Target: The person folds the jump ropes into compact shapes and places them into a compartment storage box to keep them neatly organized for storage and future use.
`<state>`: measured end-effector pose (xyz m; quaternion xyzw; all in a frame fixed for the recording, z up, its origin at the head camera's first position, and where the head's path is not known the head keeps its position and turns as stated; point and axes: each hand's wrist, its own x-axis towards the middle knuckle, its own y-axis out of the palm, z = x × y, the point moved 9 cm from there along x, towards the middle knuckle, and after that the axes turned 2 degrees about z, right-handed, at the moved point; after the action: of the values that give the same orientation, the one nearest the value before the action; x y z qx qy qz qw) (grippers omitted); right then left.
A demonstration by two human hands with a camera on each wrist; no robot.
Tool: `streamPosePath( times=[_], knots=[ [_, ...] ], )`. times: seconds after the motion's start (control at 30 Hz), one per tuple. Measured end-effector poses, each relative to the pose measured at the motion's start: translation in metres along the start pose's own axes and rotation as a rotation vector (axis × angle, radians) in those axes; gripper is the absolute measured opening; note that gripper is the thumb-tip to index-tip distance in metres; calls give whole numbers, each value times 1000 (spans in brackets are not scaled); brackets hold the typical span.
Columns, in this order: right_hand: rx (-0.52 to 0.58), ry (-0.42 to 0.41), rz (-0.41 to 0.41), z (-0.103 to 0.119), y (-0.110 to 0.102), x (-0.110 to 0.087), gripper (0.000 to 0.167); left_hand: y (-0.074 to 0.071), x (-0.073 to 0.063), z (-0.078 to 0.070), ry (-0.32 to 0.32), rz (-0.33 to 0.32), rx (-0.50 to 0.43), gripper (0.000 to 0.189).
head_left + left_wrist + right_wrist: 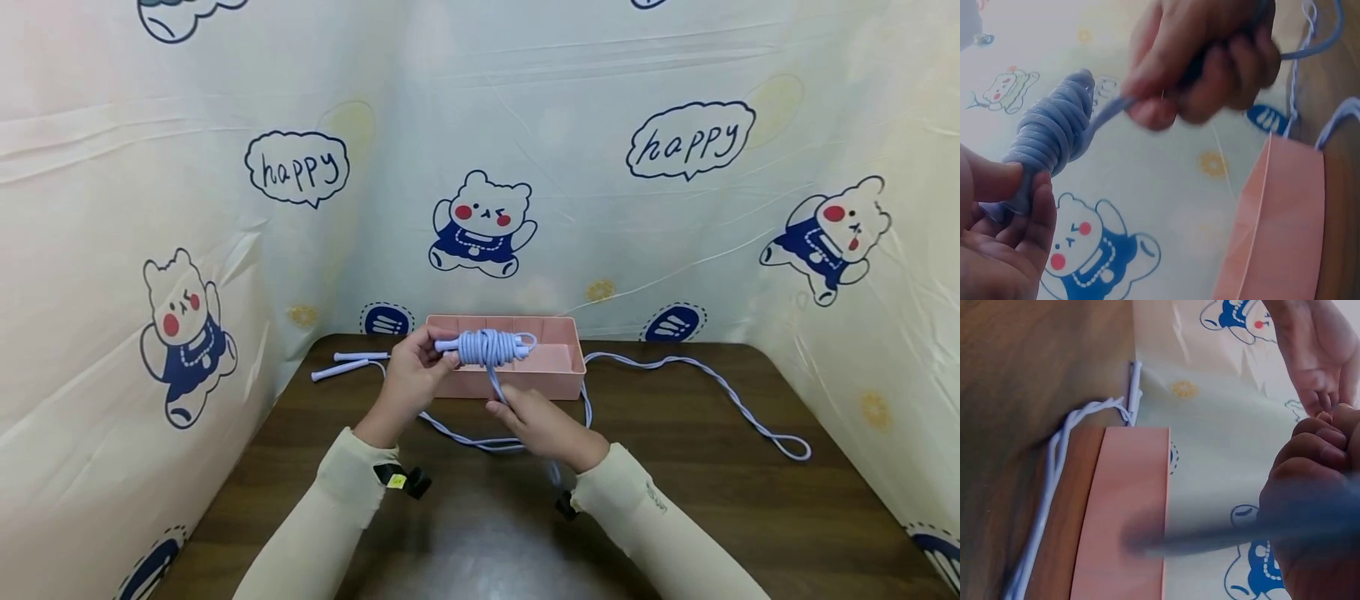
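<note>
A blue-lavender jump rope (489,346) is wound in a thick coil round its own handles, held up in front of the pink box. My left hand (411,377) pinches the handle end between thumb and fingers; in the left wrist view the coil (1047,134) slants upward from those fingertips. Just below and right of the coil, my right hand (546,423) grips the strand running off it. That strand is taut between coil and right fist (1216,59) in the left wrist view. A blurred length of rope (1210,540) trails from this fist in the right wrist view.
A pink divided box (468,385) stands at the table's back edge behind the hands. Another jump rope lies on the brown table (465,533), its handles (341,368) left of the box and its looped cord (738,404) to the right. Printed cloth (480,108) encloses the table.
</note>
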<state>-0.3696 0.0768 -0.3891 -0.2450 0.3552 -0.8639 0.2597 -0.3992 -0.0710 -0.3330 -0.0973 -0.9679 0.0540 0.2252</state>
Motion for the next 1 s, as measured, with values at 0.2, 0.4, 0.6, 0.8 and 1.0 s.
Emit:
streamPosePath(
  times=[0.2,0.4,0.6,0.8,1.0],
  knots=[
    [-65,-10,-20,10,-4,-9,9,-9,1,0,27,-52,81,24],
    [-231,-68,-31,29,-16,-17,10,-19,2,0,48,-108,143,24],
    [-458,-165,-171,56,-39,-24,17,-21,3,4,66,-102,303,24],
    [-545,-301,-279,81,-61,-29,31,-19,3,17,-27,-4,372,22],
    [-532,-373,-231,91,-76,-24,16,-3,-2,22,-102,190,420,25]
  ],
)
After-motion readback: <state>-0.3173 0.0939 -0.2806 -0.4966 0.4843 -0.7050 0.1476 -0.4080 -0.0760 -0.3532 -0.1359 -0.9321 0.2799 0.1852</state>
